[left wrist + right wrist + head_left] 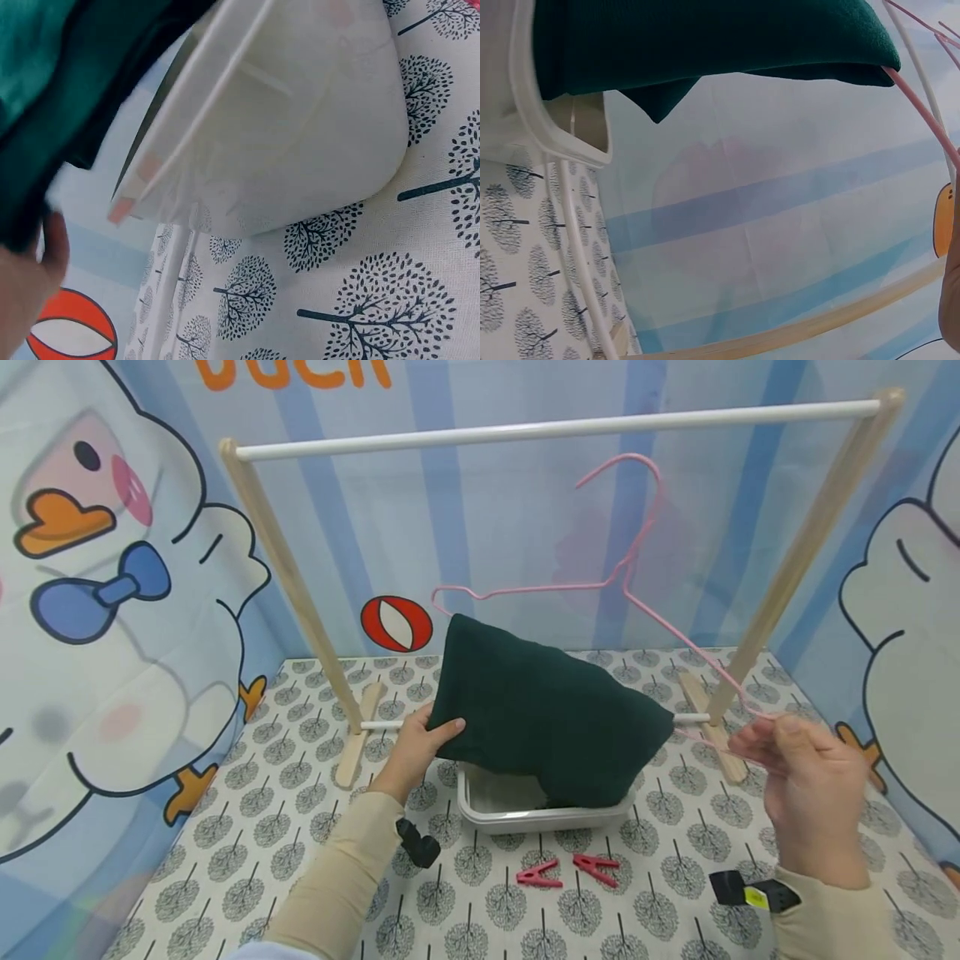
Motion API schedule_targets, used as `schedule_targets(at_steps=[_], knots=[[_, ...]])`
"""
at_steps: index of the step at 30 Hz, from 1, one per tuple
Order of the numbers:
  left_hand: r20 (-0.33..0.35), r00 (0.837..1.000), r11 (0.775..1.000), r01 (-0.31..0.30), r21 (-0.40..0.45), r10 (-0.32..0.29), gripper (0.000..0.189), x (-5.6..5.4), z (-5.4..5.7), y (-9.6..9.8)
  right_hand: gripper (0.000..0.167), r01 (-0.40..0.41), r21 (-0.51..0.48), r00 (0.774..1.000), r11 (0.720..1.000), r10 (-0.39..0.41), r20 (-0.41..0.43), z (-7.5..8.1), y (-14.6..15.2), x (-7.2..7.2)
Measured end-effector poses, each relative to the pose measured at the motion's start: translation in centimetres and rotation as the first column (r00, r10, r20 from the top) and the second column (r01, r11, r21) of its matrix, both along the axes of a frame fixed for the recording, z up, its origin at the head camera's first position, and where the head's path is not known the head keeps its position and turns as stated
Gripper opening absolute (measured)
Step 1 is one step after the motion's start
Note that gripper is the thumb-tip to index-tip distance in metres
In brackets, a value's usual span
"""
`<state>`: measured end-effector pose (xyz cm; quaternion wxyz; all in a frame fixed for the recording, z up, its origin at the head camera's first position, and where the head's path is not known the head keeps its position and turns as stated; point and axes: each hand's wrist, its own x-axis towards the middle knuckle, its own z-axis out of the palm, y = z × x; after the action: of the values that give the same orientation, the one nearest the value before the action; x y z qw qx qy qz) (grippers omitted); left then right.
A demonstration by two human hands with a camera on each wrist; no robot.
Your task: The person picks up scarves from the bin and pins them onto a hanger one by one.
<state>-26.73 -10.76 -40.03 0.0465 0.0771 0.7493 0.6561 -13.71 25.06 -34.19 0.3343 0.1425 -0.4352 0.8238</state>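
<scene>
A dark green cloth hangs over the lower bar of a pink clothes hanger, above a white plastic bin. My left hand pinches the cloth's left edge, thumb in front. At the hanger's right corner, my right hand grips the pink wire with thumb and fingers. The hanger's hook points up and to the left. In the right wrist view, the cloth drapes beside the bin's rim, and the pink wire runs out of it.
A drying rack with a white top rail and wooden posts stands behind the bin. Two red clothespins lie on the tree-patterned tablecloth in front. A cartoon-printed curtain surrounds the table.
</scene>
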Motion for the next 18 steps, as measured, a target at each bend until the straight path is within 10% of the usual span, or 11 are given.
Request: schedule_targets(at_steps=[4,7,10,13,16,18], knots=[[-0.137,0.980,0.988,-0.151,-0.039,0.144,0.048,-0.2,0.0,0.4,0.022,-0.030,0.021,0.999,0.999,0.030,0.016,-0.9,-0.7,0.1],[-0.334,0.922,0.967,-0.240,-0.091,0.197,0.049,0.1,1.0,1.0,0.023,-0.085,0.017,0.996,0.996,0.084,0.006,-1.8,-1.2,0.1],[-0.549,0.828,0.955,-0.243,-0.169,0.113,0.044,0.6,2.4,1.9,0.024,-0.110,0.031,0.994,0.993,0.110,0.001,-2.4,-1.9,0.0],[-0.716,0.695,0.945,-0.195,-0.263,-0.056,0.037,1.1,3.8,3.2,0.026,-0.107,0.063,0.994,0.992,0.107,-0.004,-2.7,-2.5,-0.2],[-0.778,0.574,0.906,-0.138,-0.400,-0.256,0.033,1.5,4.8,4.7,0.025,-0.124,0.080,0.992,0.989,0.125,-0.008,-2.7,-3.0,-0.2],[-0.755,0.523,0.847,-0.111,-0.520,-0.395,0.033,1.9,5.5,5.9,0.026,-0.113,0.130,0.993,0.985,0.115,-0.002,-2.6,-3.3,-0.2]])
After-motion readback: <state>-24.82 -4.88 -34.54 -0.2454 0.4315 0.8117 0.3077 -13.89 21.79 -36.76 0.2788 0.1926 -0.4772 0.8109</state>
